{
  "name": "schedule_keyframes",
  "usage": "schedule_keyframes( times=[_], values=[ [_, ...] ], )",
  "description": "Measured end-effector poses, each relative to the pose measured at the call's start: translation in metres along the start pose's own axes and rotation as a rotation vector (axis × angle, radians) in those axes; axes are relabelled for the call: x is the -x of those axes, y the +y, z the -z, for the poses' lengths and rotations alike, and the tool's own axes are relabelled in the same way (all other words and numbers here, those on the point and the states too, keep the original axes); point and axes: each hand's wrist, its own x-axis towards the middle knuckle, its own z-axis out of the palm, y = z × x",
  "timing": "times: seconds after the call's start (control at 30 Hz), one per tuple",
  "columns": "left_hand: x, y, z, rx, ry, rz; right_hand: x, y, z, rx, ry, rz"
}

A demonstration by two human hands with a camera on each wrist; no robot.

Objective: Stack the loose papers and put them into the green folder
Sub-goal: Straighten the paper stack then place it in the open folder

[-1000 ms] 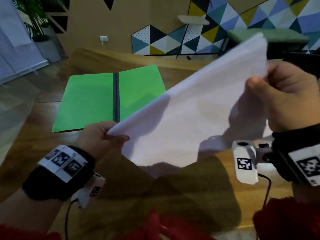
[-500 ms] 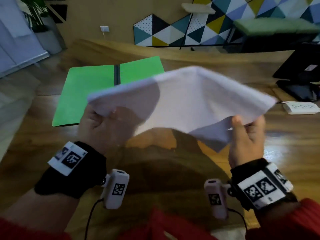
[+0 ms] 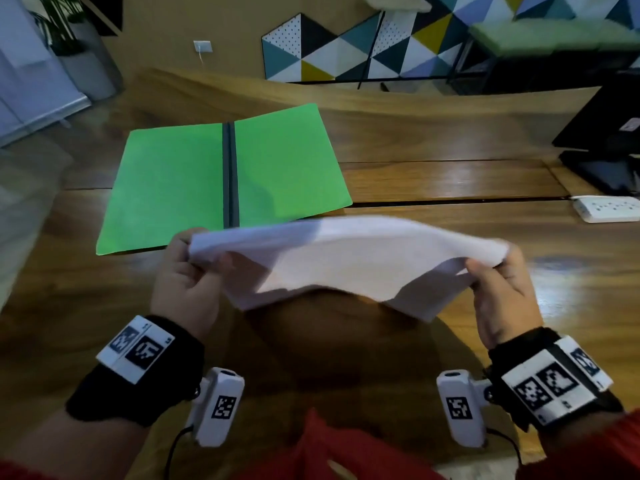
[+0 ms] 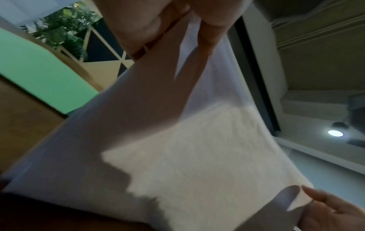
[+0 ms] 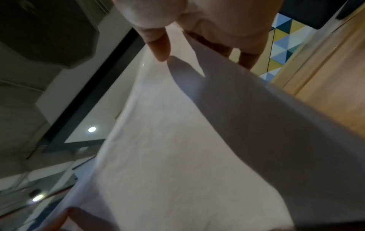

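Note:
A white stack of papers (image 3: pixel 346 258) hangs in the air above the wooden table, bowed upward in the middle. My left hand (image 3: pixel 194 268) pinches its left edge and my right hand (image 3: pixel 498 275) pinches its right edge. The green folder (image 3: pixel 166 181) lies open and flat on the table just beyond the papers, its dark spine running down the middle. In the left wrist view the papers (image 4: pixel 187 148) fill the frame under my left hand (image 4: pixel 177 31), with the folder (image 4: pixel 35 75) at the left. In the right wrist view my right hand (image 5: pixel 197 31) grips the papers (image 5: pixel 177 140).
A white power strip (image 3: pixel 606 208) lies on the table at the right. Behind it stands a black monitor base (image 3: pixel 602 168). The wooden table (image 3: pixel 433 181) stretches to the far edge, with a patterned wall panel (image 3: pixel 346 46) behind.
The papers came down from a steep tilt, right side high, to a level hold low over the table. My right hand dropped, and both hands now hold opposite edges nearer the folder.

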Motion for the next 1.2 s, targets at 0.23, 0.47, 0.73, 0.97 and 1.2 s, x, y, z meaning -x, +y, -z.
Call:
schedule_keyframes(
  times=[0.23, 0.47, 0.73, 0.97, 1.2],
  values=[
    [-0.004, -0.003, -0.009, 0.117, -0.031, 0.116, -0.005, 0.002, -0.011, 0.123, -0.027, 0.017],
    [-0.01, -0.01, -0.003, -0.048, -0.073, 0.216, -0.011, 0.001, -0.018, 0.096, -0.005, 0.045],
    [-0.019, -0.009, 0.01, 0.085, 0.181, 0.134, -0.018, 0.003, -0.018, 0.04, 0.038, 0.027],
    [-0.019, -0.008, 0.012, 0.194, 0.064, 0.104, -0.02, -0.001, -0.015, -0.042, -0.01, 0.012],
    [-0.027, -0.005, 0.007, 0.09, -0.119, 0.08, -0.026, 0.0, -0.007, -0.104, -0.022, -0.023]
  ],
)
